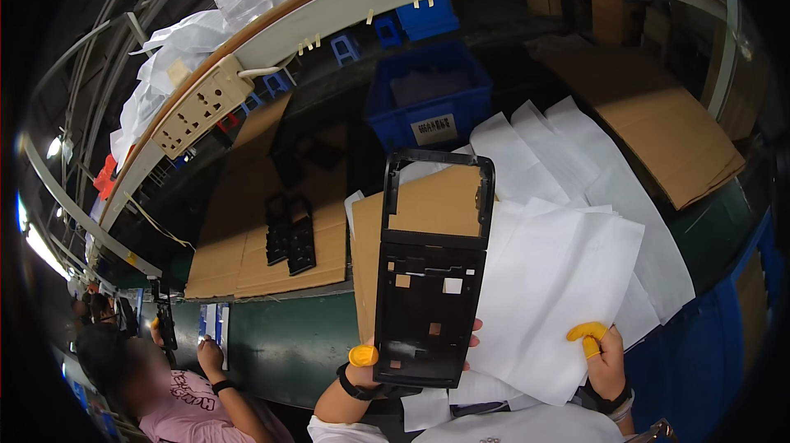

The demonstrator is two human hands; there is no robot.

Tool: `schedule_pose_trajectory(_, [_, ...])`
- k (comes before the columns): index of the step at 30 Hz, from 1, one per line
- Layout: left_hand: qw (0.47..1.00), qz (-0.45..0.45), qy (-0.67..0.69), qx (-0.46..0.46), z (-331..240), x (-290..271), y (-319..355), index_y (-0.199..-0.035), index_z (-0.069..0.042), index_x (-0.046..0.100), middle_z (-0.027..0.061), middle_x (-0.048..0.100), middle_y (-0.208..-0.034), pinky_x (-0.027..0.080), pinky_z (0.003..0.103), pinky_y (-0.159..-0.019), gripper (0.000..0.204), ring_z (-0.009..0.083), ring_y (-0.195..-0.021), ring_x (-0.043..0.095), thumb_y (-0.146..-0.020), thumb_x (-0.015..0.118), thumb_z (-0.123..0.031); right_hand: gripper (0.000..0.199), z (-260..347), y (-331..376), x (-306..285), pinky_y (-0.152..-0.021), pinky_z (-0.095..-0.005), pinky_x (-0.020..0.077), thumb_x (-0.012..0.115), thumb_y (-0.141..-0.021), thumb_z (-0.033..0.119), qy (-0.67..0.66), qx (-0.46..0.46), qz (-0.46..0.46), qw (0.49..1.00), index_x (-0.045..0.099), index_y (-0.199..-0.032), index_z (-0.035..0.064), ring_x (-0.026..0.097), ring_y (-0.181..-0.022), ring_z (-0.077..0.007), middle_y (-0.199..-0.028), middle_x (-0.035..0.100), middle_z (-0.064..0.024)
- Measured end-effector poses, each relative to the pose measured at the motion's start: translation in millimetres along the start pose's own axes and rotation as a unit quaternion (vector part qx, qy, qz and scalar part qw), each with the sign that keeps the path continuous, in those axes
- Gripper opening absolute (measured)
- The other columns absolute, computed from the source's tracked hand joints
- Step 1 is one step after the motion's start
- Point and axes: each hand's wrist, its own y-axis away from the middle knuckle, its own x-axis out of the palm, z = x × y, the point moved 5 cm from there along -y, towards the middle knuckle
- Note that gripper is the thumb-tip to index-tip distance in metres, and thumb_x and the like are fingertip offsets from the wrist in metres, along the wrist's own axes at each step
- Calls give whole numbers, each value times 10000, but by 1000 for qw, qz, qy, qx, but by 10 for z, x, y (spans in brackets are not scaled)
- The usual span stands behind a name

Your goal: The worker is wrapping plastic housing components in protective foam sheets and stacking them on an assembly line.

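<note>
Bare black frame in the left hand, loose white sheet in the right

Nearest, the left hand [362, 372] has the black frame [428, 299] closed in its grip at the lower end: the thumb, in a yellow finger cover, presses the left edge and fingertips show past the right edge. The right hand [606, 363] pinches the lower right part of a white sheet [550, 295] between covered thumb and finger, the gap narrow.

As far as can be judged, the frame is lifted and the sheet taken by one corner, but nothing is wrapped around or laid over the frame's front. The sheet lies beside it, its left edge passing behind the frame's right side; whether they touch cannot be told. Several similar black parts [290, 233] are in neither hand, so more pieces appear left untouched.

Relative to the grip, the frame rises from the left hand, tilted slightly right at its top, its large opening farthest from the fingers. The sheet spreads up and left from the right hand.

Beyond, more white sheets [658, 282] fan toward the right edge of the green bench [304, 344]. The black parts lie on flat cardboard [226, 254] on the bench's left side. Farther off, a blue bin [393, 123] stands behind the sheets.
</note>
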Motion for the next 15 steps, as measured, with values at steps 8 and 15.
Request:
schedule_pose_trajectory(8, [999,-10,47,7,-41,-86,-5,-1374,-30,198,253,305,-1331,412,499,-927,939,338,-1197,388,-712,643,-525,176,-100,4,134,-789,-334,380,495,-685,-40,32,17,-9,999,632,-764,38,483,-849,-292,-798,574,-125])
schedule_pose_trajectory(15, [968,-179,28,175,-427,-344,29,-1349,-35,275,214,328,-1310,397,414,-940,777,302,-1157,399,-816,479,-562,167,-145,65,185,-803,-330,357,474,-716,-39,72,5,-14,997,618,-743,40,467,-827,-275,-826,546,-120])
